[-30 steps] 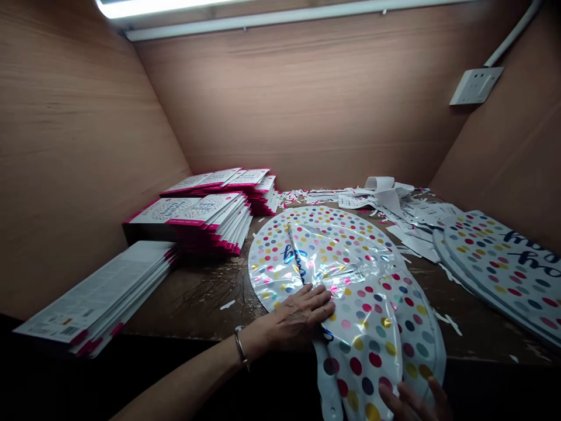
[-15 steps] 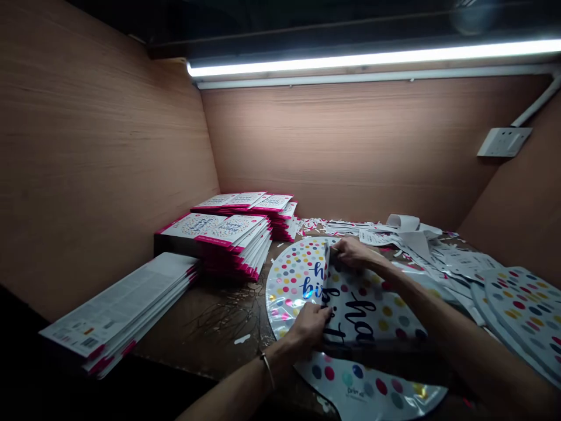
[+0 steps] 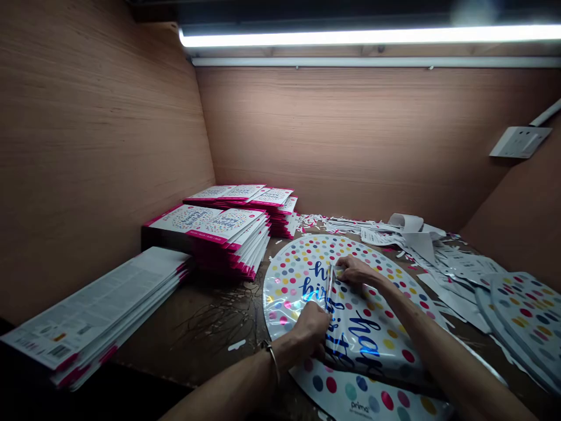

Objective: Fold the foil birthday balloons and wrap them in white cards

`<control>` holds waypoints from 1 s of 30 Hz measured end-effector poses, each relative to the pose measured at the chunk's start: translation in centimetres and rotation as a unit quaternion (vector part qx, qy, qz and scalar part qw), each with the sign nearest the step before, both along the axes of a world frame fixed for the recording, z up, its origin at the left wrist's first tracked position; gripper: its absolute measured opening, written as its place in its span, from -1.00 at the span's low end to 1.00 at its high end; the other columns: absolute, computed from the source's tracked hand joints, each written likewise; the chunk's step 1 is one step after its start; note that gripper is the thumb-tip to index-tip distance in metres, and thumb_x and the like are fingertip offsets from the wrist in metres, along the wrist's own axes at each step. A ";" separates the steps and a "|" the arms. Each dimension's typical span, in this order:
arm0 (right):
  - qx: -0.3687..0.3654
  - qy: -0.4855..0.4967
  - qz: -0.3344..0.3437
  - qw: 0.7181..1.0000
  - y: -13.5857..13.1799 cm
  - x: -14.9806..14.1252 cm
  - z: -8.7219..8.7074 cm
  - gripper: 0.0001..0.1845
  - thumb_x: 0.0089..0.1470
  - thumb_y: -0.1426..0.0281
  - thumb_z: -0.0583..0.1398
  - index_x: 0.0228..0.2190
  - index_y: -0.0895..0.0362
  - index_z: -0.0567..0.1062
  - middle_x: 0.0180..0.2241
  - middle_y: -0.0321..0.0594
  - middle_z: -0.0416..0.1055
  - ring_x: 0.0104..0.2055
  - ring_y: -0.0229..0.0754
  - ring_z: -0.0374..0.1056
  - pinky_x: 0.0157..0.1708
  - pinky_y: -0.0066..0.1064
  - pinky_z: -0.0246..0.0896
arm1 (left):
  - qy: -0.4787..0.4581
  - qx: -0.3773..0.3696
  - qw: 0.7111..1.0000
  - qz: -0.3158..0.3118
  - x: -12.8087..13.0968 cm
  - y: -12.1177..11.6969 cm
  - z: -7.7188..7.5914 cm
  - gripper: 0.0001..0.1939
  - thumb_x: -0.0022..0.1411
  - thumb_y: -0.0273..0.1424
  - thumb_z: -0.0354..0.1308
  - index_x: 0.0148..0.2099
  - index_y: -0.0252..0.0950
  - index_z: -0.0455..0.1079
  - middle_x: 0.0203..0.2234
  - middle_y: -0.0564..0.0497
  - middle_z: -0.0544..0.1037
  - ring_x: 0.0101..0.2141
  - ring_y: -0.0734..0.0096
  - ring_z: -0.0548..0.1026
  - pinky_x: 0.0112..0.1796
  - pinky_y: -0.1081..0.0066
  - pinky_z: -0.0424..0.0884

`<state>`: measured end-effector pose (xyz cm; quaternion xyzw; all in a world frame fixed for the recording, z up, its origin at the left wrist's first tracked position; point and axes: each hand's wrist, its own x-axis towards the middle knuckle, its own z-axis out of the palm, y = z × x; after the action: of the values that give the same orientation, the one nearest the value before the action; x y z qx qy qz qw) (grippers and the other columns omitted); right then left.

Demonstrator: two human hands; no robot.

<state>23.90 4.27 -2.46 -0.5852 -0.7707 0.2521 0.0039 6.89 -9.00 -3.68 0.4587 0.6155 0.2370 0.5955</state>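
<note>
A flat, silvery foil balloon [image 3: 372,333] with coloured dots and blue script lies folded in front of me. Its crease runs up the middle of a round dotted foil balloon [image 3: 283,304] spread flat beneath it. My left hand [image 3: 310,328], with a bracelet at the wrist, is closed on the near part of the creased edge. Higher up, the fingers of my right hand [image 3: 354,272] pinch the far end of that edge. The right forearm crosses over the round balloon.
Stacks of white and pink printed packets [image 3: 219,225] stand at the back left, with more packets [image 3: 96,310] lying back-side up nearer me. Paper strips [image 3: 421,234] and scraps litter the back. Further dotted balloons [image 3: 530,310] lie at right. Wooden walls enclose the table [image 3: 210,327].
The raised foil has come down flatter, and its lettering shows brighter. My right hand has moved slightly down along the crease. The view has shifted slightly.
</note>
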 end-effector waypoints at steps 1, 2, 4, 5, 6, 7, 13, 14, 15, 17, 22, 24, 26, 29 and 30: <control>0.001 0.004 0.004 1.000 -0.1 -0.1 0.0 -0.73 0.15 0.30 0.14 -0.16 0.20 0.38 -0.18 -0.18 0.35 -0.24 -0.18 0.34 -0.28 -0.27 0.33 | 0.007 0.002 1.000 -0.001 0.0 -0.1 0.0 -0.79 0.09 -0.33 0.15 -0.44 -0.36 0.26 -0.76 0.15 0.21 -0.76 0.50 0.26 -0.73 0.54 0.20; 0.010 0.009 0.008 1.000 -0.3 -0.3 0.1 -0.74 0.15 0.29 0.14 -0.18 0.20 0.39 -0.19 -0.19 0.35 -0.25 -0.19 0.34 -0.29 -0.28 0.33 | 0.016 0.005 1.000 -0.002 0.0 -0.2 0.0 -0.80 0.09 -0.34 0.14 -0.44 -0.37 0.26 -0.76 0.14 0.22 -0.76 0.49 0.26 -0.74 0.53 0.19; 0.042 0.022 0.014 0.999 -0.8 -0.5 0.6 -0.76 0.15 0.28 0.13 -0.22 0.20 0.40 -0.23 -0.21 0.36 -0.28 -0.21 0.33 -0.31 -0.31 0.32 | 0.032 0.023 0.999 -0.001 0.1 -0.6 0.0 -0.85 0.10 -0.38 0.10 -0.42 -0.38 0.27 -0.74 0.14 0.22 -0.76 0.51 0.25 -0.75 0.54 0.19; 0.063 0.030 0.015 0.997 -1.1 -0.5 1.3 -0.77 0.15 0.28 0.14 -0.25 0.20 0.40 -0.26 -0.23 0.36 -0.31 -0.23 0.33 -0.33 -0.33 0.31 | 0.039 0.039 0.998 0.002 0.1 -0.8 0.1 -0.87 0.10 -0.41 0.08 -0.40 -0.39 0.27 -0.73 0.15 0.22 -0.76 0.53 0.24 -0.74 0.55 0.18; 0.088 0.040 0.016 0.995 -1.3 -0.4 2.2 -0.79 0.14 0.29 0.14 -0.28 0.21 0.41 -0.30 -0.25 0.36 -0.34 -0.25 0.32 -0.35 -0.35 0.30 | 0.045 0.061 0.997 0.006 0.1 -0.9 0.2 -0.90 0.10 -0.43 0.07 -0.36 -0.41 0.28 -0.72 0.16 0.22 -0.75 0.55 0.23 -0.74 0.56 0.19; 0.118 0.050 0.015 0.992 -1.7 -0.3 3.5 -0.82 0.14 0.33 0.14 -0.33 0.22 0.41 -0.36 -0.27 0.36 -0.37 -0.26 0.31 -0.37 -0.37 0.28 | 0.051 0.089 0.995 0.009 0.0 -1.0 0.5 -0.88 0.09 -0.45 0.08 -0.31 -0.42 0.29 -0.71 0.16 0.24 -0.74 0.56 0.24 -0.73 0.57 0.19; 0.383 0.142 0.037 0.912 -9.0 1.5 13.7 -0.79 0.12 0.47 0.07 -0.16 0.11 0.35 -0.27 -0.29 0.39 -0.24 -0.20 0.30 -0.25 -0.43 0.18 | 0.072 0.356 0.932 -0.007 -1.2 1.6 5.5 -0.83 0.05 -0.55 0.11 -0.24 -0.34 0.40 -0.45 0.05 0.43 -0.34 0.42 0.43 -0.32 0.48 0.39; 0.462 0.154 0.079 0.870 -11.2 1.6 14.5 -0.72 0.12 0.46 0.08 -0.10 0.07 0.32 -0.24 -0.29 0.40 -0.23 -0.20 0.32 -0.26 -0.43 0.19 | 0.083 0.401 0.912 -0.007 -1.8 2.4 6.4 -0.87 0.08 -0.55 0.09 -0.28 -0.34 0.42 -0.39 0.02 0.43 -0.27 0.38 0.41 -0.23 0.43 0.38; 0.531 0.153 0.123 0.824 -13.5 1.5 14.7 -0.67 0.12 0.48 0.07 -0.05 0.04 0.29 -0.23 -0.29 0.41 -0.24 -0.20 0.34 -0.27 -0.43 0.20 | 0.098 0.441 0.892 -0.007 -2.6 3.2 7.2 -0.87 0.10 -0.55 0.07 -0.30 -0.34 0.42 -0.34 -0.01 0.43 -0.21 0.34 0.39 -0.15 0.37 0.35; 0.601 0.109 0.220 0.761 -17.8 0.8 13.6 -0.60 0.11 0.55 0.01 -0.02 0.04 0.30 -0.25 -0.24 0.44 -0.24 -0.18 0.36 -0.28 -0.40 0.24 | 0.130 0.505 0.853 -0.017 -4.4 4.1 8.1 -0.85 0.11 -0.59 0.03 -0.35 -0.36 0.42 -0.21 -0.09 0.40 -0.10 0.26 0.33 -0.04 0.24 0.27; 0.598 0.049 0.301 0.741 -22.6 -2.3 5.0 -0.64 0.06 0.62 -0.09 -0.25 0.27 0.46 -0.42 -0.12 0.48 -0.38 -0.12 0.39 -0.33 -0.32 0.32 | 0.184 0.577 0.786 -0.127 -7.1 2.3 7.0 -0.74 0.07 -0.68 -0.06 -0.35 -0.34 0.42 -0.16 -0.10 0.45 -0.04 0.24 0.33 0.11 0.03 0.05; 0.585 0.076 0.293 0.752 -22.8 -3.5 1.6 -0.66 0.06 0.64 -0.09 -0.29 0.32 0.45 -0.51 -0.12 0.44 -0.48 -0.13 0.36 -0.45 -0.32 0.30 | 0.222 0.589 0.756 -0.181 -6.5 0.7 6.1 -0.74 0.18 -0.60 -0.07 -0.17 -0.34 0.41 -0.08 -0.13 0.43 0.03 0.20 0.29 0.13 -0.01 0.00; 0.588 0.088 0.288 0.751 -22.8 -4.3 -0.6 -0.69 0.04 0.67 -0.08 -0.33 0.33 0.44 -0.54 -0.12 0.40 -0.54 -0.14 0.32 -0.54 -0.33 0.24 | 0.287 0.581 0.716 -0.258 -5.4 -0.4 4.9 -0.72 0.29 -0.37 -0.04 -0.01 -0.34 0.34 0.06 -0.15 0.33 0.12 0.12 0.17 0.13 -0.03 -0.02; 0.540 0.096 0.291 0.784 -23.0 -4.9 -1.4 -0.76 0.07 0.61 -0.02 -0.44 0.23 0.41 -0.59 -0.23 0.34 -0.59 -0.19 0.25 -0.62 -0.39 0.15 | 0.371 0.525 0.682 -0.350 -4.2 -0.8 2.3 -0.37 0.22 0.02 -0.06 0.16 -0.32 0.19 0.19 -0.21 0.12 0.19 -0.06 0.01 0.12 -0.11 -0.09; 0.503 0.106 0.303 0.803 -23.0 -4.9 -0.9 -0.80 0.11 0.56 0.00 -0.43 0.19 0.40 -0.58 -0.26 0.34 -0.58 -0.20 0.25 -0.59 -0.40 0.16 | 0.383 0.505 0.681 -0.368 -4.2 -0.7 1.4 -0.30 0.20 0.07 -0.10 0.21 -0.30 0.12 0.21 -0.23 0.05 0.20 -0.10 -0.05 0.11 -0.15 -0.13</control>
<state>18.97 -18.70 -3.32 -0.2077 -0.9220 -0.1223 0.3029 2.72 -9.73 -2.29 0.9298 0.3588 0.0774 0.0251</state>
